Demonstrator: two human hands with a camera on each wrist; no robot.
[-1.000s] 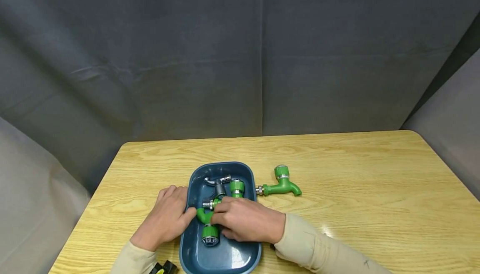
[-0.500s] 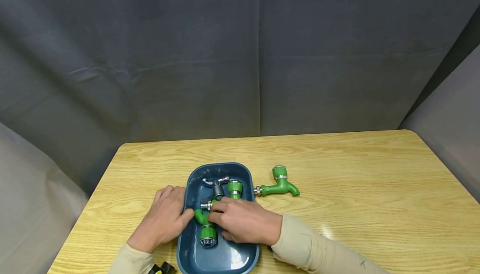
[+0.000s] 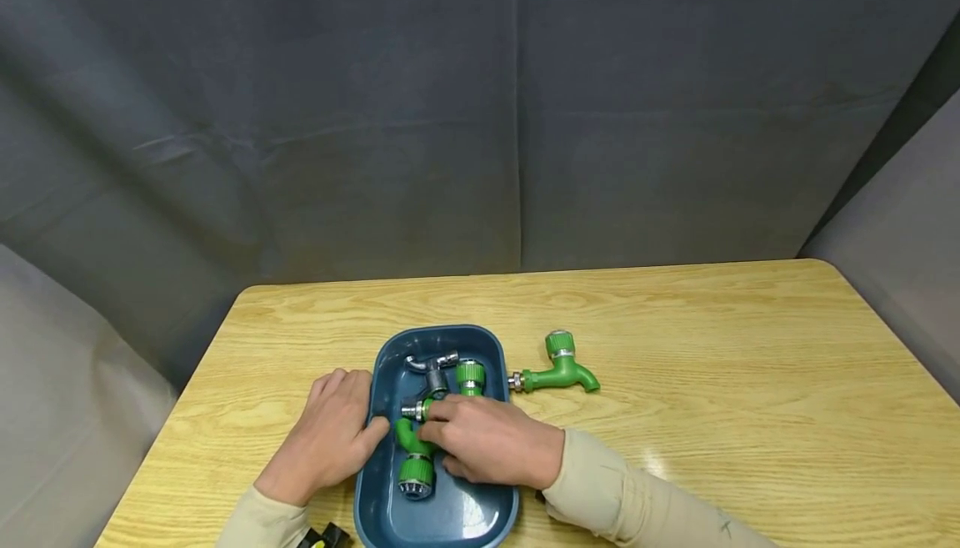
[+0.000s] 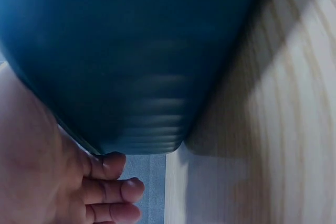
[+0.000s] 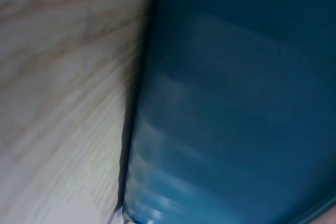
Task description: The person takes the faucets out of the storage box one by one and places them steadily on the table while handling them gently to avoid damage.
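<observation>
A dark blue plastic tub (image 3: 450, 523) stands on the table. My left hand (image 3: 330, 435) rests on its left rim, thumb at the edge; in the left wrist view its fingertips hang loosely past the rim. My right hand (image 3: 491, 439) reaches into the tub and grips a green faucet (image 3: 414, 452), whose spout and round knob show while its inlet end is hidden. Beside it lies another green faucet (image 3: 471, 374), partly covered by the hand, with a metal threaded inlet (image 3: 412, 411) showing at the left. A small chrome faucet (image 3: 435, 373) lies at the tub's back.
A further green faucet (image 3: 561, 369) lies on the wooden table (image 3: 712, 381) just right of the tub. A black object (image 3: 330, 535) with a yellow patch sits at the left wrist. Dark cloth (image 3: 375, 156) hangs behind the table. The right wrist view shows mostly the tub's outer wall (image 5: 226, 103).
The gripped green faucet has turned slightly in the tub, its spout shifting right and away from the left thumb. Both hands have hardly moved. The view has shifted slightly.
</observation>
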